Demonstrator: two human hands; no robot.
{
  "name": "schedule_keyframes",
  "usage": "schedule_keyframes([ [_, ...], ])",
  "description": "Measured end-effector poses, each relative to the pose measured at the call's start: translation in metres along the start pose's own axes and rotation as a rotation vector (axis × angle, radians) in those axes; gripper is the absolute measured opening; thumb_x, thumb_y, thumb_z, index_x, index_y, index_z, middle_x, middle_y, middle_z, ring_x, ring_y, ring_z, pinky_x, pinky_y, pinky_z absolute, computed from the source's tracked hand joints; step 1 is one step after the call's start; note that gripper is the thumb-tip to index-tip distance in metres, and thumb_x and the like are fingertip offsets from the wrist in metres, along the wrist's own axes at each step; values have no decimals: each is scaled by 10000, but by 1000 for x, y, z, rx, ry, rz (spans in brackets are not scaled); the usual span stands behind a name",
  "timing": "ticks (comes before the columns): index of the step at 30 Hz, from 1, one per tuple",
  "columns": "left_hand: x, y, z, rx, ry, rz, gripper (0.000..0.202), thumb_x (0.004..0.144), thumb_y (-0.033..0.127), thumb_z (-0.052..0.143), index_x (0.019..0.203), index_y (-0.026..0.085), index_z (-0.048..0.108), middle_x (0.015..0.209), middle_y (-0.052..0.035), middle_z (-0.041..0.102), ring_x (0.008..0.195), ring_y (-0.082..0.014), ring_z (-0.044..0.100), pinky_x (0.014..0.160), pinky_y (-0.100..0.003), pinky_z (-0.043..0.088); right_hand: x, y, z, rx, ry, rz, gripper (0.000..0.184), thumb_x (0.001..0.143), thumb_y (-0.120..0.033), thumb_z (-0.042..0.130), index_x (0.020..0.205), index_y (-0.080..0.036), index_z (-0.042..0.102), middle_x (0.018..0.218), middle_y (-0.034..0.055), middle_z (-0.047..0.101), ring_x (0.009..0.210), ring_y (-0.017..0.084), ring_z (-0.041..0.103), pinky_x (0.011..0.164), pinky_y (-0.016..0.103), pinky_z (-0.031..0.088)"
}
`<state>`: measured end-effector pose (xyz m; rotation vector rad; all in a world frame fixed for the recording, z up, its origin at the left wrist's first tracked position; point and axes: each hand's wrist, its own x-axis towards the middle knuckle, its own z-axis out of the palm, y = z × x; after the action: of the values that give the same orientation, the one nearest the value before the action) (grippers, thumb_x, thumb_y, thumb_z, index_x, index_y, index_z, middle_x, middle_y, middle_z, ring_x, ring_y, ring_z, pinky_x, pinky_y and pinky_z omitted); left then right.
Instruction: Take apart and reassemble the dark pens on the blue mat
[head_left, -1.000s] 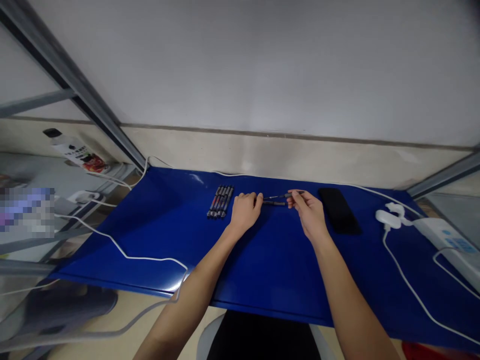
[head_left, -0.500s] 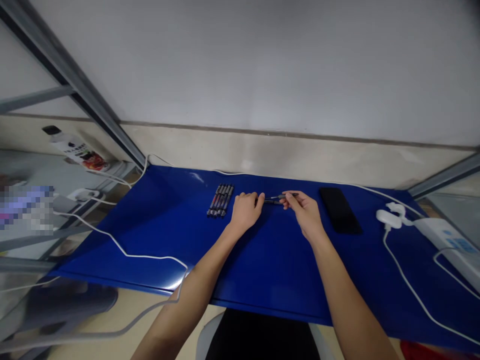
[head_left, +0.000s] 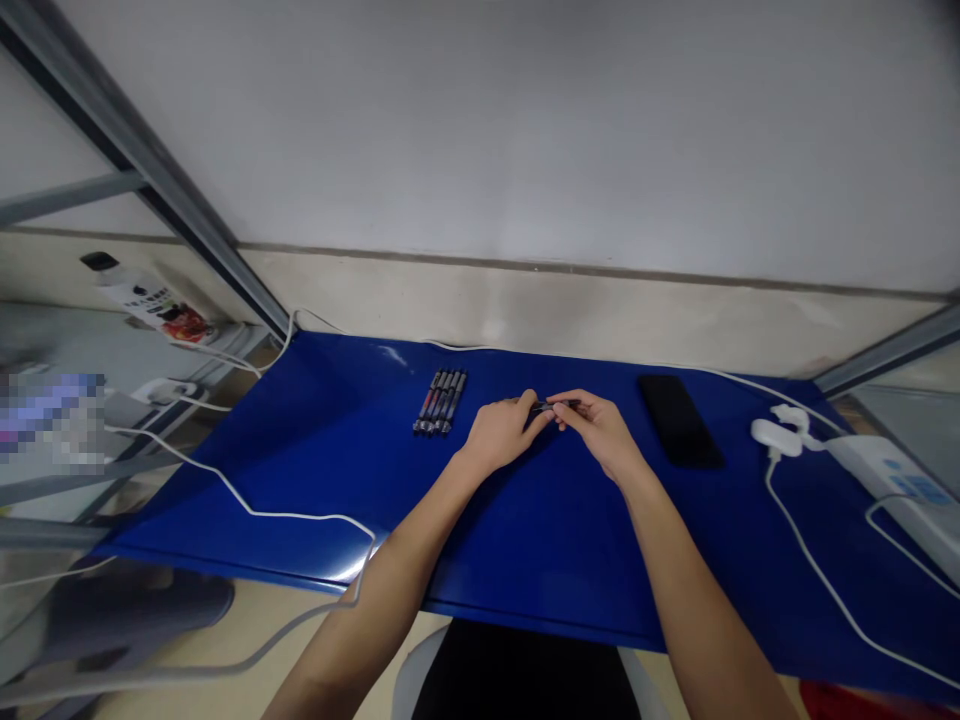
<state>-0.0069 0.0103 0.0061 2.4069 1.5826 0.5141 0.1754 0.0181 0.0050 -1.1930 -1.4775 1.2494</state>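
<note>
- Left hand (head_left: 501,434): fingers pinching, at thumb and forefinger, slim dark pen parts (head_left: 545,407) (mostly hidden by the hands)
- Right hand (head_left: 601,432): fingertips pinched on the same parts, close beside the left thumb
- Pen parts: between both hands, over the blue worktop (head_left: 540,540)
- Row of pens (head_left: 441,402) lying near the left hand; black phone (head_left: 679,420) near the right

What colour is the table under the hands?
The table is deep blue, best seen in the head view.
</note>
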Motion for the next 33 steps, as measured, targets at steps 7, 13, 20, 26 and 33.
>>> schedule_keyframes([
  [7, -1, 0, -1, -41, -33, 77, 365, 988, 520, 347, 1192, 251, 485, 983, -55, 695, 887, -213, 677, 684, -261, 469, -2, 1, 2, -189, 89, 25, 422, 839, -562, 605, 651, -188, 659, 537, 7, 575, 528, 138, 508, 545, 288, 384],
  [13, -1, 3, 0, 0, -28, 77, 393, 1027, 454, 204, 1127, 267, 535, 963, -48, 693, 856, -199, 670, 678, -260, 459, -1, -3, 0, -218, 114, -21, 434, 864, -572, 562, 647, -199, 615, 528, -13, 527, 514, 134, 489, 545, 281, 379],
  [20, -2, 4, -2, -34, -33, 134, 369, 1009, 498, 277, 1227, 295, 495, 1027, -33, 698, 901, -204, 676, 689, -260, 465, -3, -5, -1, -358, 139, -19, 548, 884, -591, 502, 502, -206, 428, 456, -28, 387, 453, 119, 369, 488, 284, 287],
  [26, -2, 4, -2, -26, -40, 59, 396, 1019, 475, 228, 1167, 260, 525, 948, -50, 705, 841, -219, 683, 669, -276, 465, -2, -1, 1, -362, 139, -104, 433, 859, -579, 557, 636, -207, 543, 554, -17, 485, 521, 133, 439, 509, 275, 319],
  [33, -2, 6, -2, -13, -46, 59, 387, 1025, 452, 222, 1126, 279, 553, 953, -40, 707, 842, -205, 680, 676, -262, 461, -3, -5, 1, -339, 81, -86, 426, 877, -576, 529, 682, -205, 604, 569, -1, 541, 541, 144, 486, 533, 278, 364],
])
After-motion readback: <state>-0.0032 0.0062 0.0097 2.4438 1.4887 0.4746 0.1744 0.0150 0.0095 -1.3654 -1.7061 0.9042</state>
